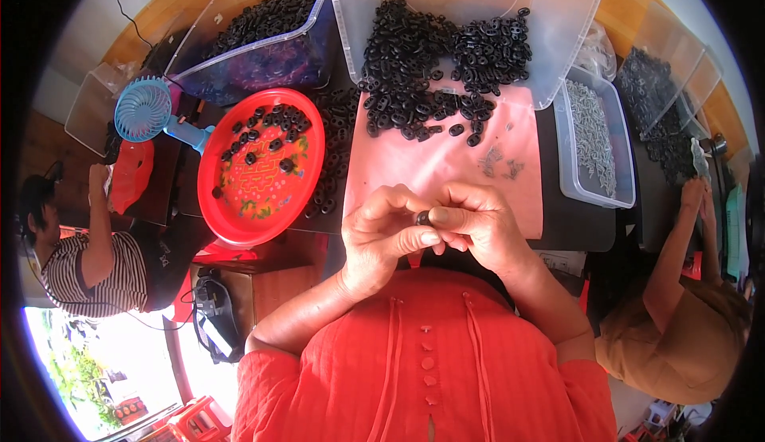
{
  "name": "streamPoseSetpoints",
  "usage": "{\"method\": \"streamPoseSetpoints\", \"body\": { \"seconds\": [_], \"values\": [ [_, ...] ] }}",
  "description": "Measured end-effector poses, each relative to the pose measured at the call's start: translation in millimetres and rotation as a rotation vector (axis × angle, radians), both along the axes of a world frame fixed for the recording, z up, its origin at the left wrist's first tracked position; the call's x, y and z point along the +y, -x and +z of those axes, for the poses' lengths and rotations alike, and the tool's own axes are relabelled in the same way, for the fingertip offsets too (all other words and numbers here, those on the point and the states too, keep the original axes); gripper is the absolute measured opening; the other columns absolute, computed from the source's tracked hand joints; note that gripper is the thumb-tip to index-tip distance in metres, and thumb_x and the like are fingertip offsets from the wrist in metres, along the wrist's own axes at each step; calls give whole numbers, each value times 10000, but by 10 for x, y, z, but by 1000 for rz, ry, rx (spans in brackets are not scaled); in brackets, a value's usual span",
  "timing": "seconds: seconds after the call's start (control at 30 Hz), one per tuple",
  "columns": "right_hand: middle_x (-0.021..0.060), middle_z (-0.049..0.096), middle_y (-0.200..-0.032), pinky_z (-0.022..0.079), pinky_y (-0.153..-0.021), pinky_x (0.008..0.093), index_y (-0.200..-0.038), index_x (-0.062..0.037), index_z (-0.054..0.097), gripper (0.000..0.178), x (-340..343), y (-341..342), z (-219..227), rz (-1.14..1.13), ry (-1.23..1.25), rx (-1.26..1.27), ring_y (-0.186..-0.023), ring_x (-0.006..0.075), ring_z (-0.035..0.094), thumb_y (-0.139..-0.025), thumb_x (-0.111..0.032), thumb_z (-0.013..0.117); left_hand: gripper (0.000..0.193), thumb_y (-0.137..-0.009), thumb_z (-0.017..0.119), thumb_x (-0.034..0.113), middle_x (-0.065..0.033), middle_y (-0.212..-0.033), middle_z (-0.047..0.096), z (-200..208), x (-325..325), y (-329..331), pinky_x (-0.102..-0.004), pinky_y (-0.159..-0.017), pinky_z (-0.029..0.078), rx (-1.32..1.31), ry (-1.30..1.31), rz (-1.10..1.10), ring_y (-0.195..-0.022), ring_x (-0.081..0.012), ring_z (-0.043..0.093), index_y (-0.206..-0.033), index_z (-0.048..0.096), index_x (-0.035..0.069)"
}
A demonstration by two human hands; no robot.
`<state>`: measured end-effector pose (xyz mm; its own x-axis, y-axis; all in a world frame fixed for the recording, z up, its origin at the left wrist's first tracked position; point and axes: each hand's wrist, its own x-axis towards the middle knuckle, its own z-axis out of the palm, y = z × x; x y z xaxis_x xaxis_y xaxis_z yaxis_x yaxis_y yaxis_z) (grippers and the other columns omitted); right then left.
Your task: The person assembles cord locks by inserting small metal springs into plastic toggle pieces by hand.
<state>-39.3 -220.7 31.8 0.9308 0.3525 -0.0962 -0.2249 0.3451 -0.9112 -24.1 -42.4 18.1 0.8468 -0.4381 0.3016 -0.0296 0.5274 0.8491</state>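
Both my hands meet over the near edge of the pink cloth (398,173), pinching one small dark, rounded plastic piece (423,218) between them. My left hand (385,231) grips it from the left with thumb and fingers. My right hand (476,223) presses on it from the right, its thumb lying over part of the piece. Beyond them is a heap of black oval plastic pieces with holes (406,64), spilling out of a large translucent bin (550,12) laid toward me. A small scatter of thin grey pieces (498,163) lies on the cloth, right of the middle.
Left stands a red patterned tray (263,183) holding several black pieces, with a blue handheld fan (143,109) beside it. A bin of black pieces (267,24) is behind. Right is a clear box (591,135) of small grey pieces. People sit at left (100,263) and right (677,330).
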Motion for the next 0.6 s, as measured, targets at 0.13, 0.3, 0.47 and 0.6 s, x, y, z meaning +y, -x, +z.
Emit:
{"method": "streamPoseSetpoints", "body": {
  "seconds": [0.13,0.3,0.47,0.6],
  "values": [
    [39,557,-637,432,-474,221,-880,7,617,203,-29,-6,-3,-9,-77,22,-481,75,451,-949,-184,617,231,-855,674,-55,-119,-949,636,11,-17,-12,-287,-699,577,6,3,-56,-835,-202,680,-1061,574,-30],
    [44,558,-642,436,-475,225,-874,9,611,198,-99,-11,-71,22,-86,29,-479,78,453,-950,-174,611,270,-844,682,-62,-107,-947,642,8,1,-11,-245,-653,552,-36,-58,-83,-860,-187,687,-1090,575,-25],
    [38,561,-644,406,-469,217,-851,1,603,198,-40,9,-9,-11,-65,20,-482,80,470,-951,-170,609,253,-837,688,-65,-94,-918,647,-9,-7,18,-227,-602,530,9,-55,-42,-825,-179,689,-1060,578,-18],
    [31,562,-646,383,-463,208,-848,0,599,197,-44,1,18,14,-35,26,-487,81,485,-951,-168,608,220,-841,687,-61,-99,-909,652,-67,-17,-4,-229,-571,520,-75,-50,-15,-788,-178,688,-1026,578,-12]
  ]
}}
